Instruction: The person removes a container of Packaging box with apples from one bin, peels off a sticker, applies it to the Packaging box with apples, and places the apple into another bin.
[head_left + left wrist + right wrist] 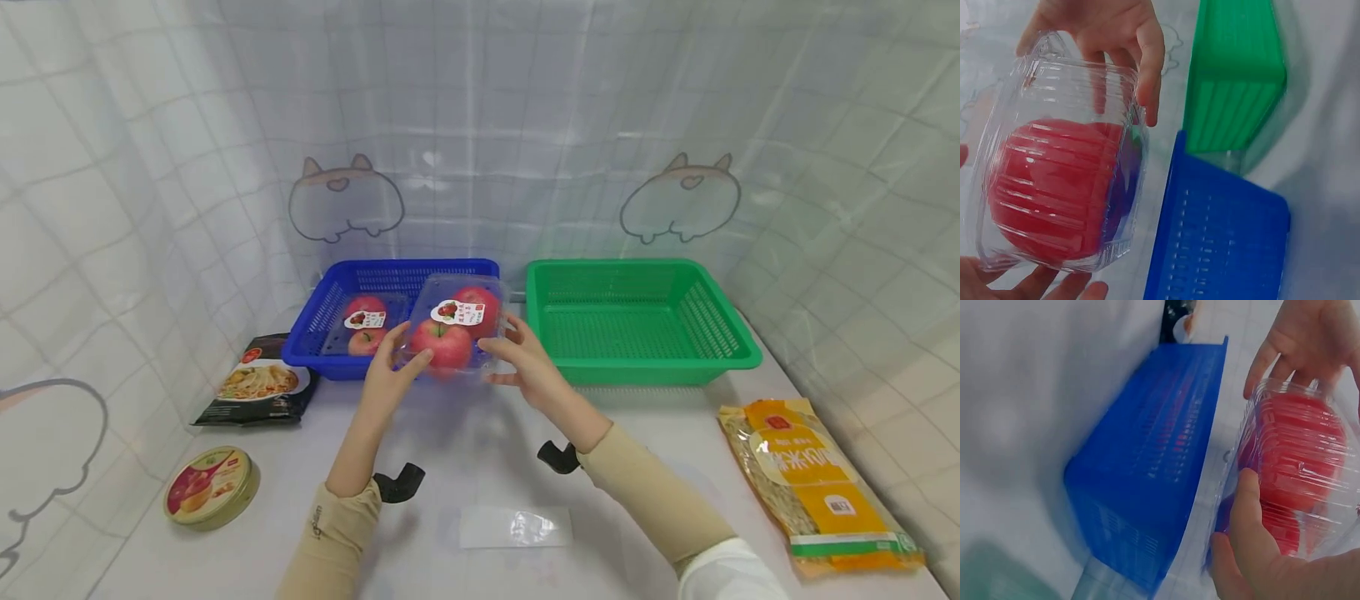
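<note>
Apple clamshell (457, 333) is held up between both hands, left hand (393, 371) and right hand (525, 358) each curled round an end, right over the blue basket (330, 312) rim where another apple pack (363, 327) already sits, so it's not set down yet.

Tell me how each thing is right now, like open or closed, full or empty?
Apple box: closed, two red apples inside, held over the blue basket's front edge.
Left hand: grips the box's left side.
Right hand: grips the box's right side.
Blue basket: holds another closed box of apples.
Green basket: empty.
Round tin: lid on.
Yellow packet: sealed, lying flat.
Dark packet: lying flat.
</note>
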`<state>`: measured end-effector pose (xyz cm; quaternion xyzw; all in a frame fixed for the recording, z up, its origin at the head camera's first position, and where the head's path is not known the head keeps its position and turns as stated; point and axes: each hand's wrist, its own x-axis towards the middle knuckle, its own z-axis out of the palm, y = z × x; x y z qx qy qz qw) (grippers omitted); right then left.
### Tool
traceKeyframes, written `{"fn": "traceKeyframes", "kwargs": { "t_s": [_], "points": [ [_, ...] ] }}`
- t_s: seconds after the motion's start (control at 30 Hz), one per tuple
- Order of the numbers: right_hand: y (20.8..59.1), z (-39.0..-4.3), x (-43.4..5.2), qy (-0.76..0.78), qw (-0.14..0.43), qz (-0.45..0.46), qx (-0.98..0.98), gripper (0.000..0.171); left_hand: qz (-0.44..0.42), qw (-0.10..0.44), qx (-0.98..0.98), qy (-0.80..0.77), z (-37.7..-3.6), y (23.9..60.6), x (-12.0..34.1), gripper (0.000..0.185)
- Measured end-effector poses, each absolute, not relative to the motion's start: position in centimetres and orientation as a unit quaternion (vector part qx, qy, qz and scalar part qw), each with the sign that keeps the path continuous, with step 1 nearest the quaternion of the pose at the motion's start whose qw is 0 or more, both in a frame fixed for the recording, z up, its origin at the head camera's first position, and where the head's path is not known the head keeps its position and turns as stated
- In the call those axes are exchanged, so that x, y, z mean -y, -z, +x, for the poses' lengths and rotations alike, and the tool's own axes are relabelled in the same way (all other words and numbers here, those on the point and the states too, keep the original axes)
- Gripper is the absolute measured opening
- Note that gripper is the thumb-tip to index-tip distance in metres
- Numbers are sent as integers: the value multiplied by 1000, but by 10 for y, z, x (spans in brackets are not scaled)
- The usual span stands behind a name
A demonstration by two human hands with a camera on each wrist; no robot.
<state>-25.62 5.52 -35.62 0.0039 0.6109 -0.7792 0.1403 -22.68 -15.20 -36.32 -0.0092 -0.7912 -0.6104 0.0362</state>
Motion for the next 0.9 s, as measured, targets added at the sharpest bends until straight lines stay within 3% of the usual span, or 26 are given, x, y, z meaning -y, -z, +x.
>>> {"fn": "traceKeyframes", "kwargs": {
  "t_s": [0.47,0.9],
  "points": [
    [347,-318,-19,756,121,21,-643,72,-3,14,790,613,-288,356,176,75],
    [357,-346,0,707,116,65,-694,69,17,-35,839,543,-319,363,183,76]
  ]
}}
